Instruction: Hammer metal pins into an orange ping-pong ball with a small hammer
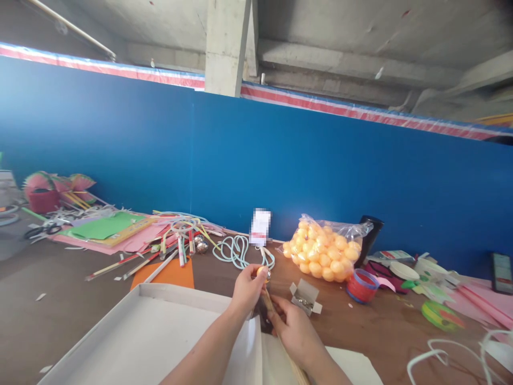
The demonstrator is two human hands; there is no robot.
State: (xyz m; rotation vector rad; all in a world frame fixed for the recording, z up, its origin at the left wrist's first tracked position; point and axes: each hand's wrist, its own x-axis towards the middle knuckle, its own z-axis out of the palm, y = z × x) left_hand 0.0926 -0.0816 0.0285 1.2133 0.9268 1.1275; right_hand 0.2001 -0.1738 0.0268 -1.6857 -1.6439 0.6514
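at lower centre, my left hand (245,293) pinches an orange ball (262,271) while my right hand (295,322) grips pale sticks (295,368); a bag of balls (320,250) sits right of centre.

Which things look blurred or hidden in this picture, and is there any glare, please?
Head view: green roll at right looks smeared; white thing by the wall is pixelated, so unreadable; blue wall shows a pale sheen at left; left hand and right hand appear fairly clear.
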